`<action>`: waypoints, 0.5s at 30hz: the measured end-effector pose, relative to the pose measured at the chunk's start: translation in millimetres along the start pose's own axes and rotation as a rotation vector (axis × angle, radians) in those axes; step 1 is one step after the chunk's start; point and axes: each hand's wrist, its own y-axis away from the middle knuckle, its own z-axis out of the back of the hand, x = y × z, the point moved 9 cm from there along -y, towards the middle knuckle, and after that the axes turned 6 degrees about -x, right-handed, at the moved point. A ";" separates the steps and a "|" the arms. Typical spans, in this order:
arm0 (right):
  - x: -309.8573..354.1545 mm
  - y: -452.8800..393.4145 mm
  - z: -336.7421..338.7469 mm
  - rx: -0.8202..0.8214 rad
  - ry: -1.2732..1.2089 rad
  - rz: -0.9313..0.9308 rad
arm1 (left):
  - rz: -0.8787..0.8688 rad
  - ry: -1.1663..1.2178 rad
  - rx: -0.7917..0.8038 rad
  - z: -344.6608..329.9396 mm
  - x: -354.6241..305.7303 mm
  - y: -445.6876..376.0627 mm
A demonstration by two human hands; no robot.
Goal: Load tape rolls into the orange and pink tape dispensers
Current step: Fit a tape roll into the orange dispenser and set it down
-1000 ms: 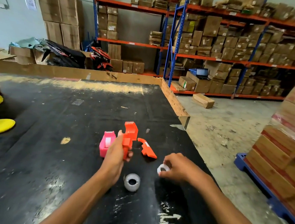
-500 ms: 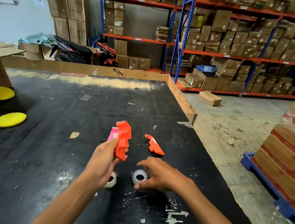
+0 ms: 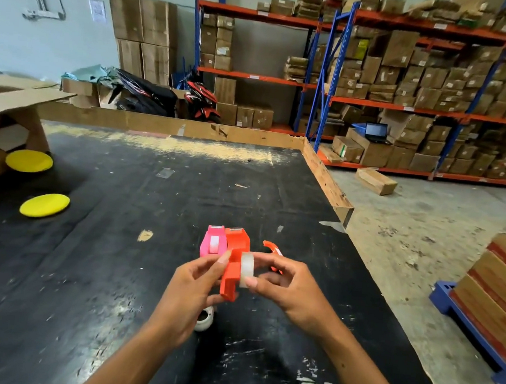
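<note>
Pinching the roll [image 3: 247, 266] edge-on, the right hand [image 3: 291, 288] holds it touching the right flank of the orange dispenser [image 3: 234, 260] gripped upright by the left hand [image 3: 191, 293].

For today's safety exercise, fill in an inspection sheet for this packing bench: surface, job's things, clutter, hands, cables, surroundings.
Surface: black table, scuffed, white paint marks.
Job's things: orange dispenser held up; tape roll at its side; pink dispenser on the table; second roll beneath left wrist; loose orange piece.
Clutter: two yellow discs, open carton.
Hands: left hand grips the orange dispenser; right hand pinches the roll.
Cables: nothing seen.
Surroundings: shelving with boxes.
</note>
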 end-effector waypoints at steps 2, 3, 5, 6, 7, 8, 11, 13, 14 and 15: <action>4.9 3.7 -0.4 0.011 0.006 0.006 | -0.019 0.001 -0.015 -0.3 -3.5 2.3; 7.0 5.0 -0.9 0.011 0.018 0.013 | -0.024 0.001 -0.023 -0.3 -4.4 3.0; 9.6 7.0 -2.0 -0.002 0.058 0.020 | -0.021 0.005 -0.025 -2.7 -3.9 5.5; 10.1 7.6 -2.2 -0.016 0.052 0.014 | -0.011 0.019 -0.024 -4.3 -2.7 7.0; 10.5 7.7 -2.1 -0.031 0.024 0.003 | 0.003 0.045 -0.019 -6.1 -0.8 8.4; 10.8 7.7 -1.2 -0.045 -0.004 -0.008 | 0.017 0.072 -0.013 -8.3 1.2 9.6; 11.5 8.1 0.7 -0.081 -0.033 -0.025 | 0.028 0.099 -0.004 -12.6 4.7 13.1; 10.7 8.4 -0.1 -0.087 -0.040 -0.024 | 0.019 0.096 -0.010 -12.7 4.9 13.7; 9.8 8.5 -1.4 -0.084 -0.033 -0.022 | 0.024 0.093 -0.006 -13.2 5.5 13.7; 8.5 8.7 -2.3 -0.083 -0.020 -0.021 | 0.036 0.086 0.007 -14.7 6.3 13.8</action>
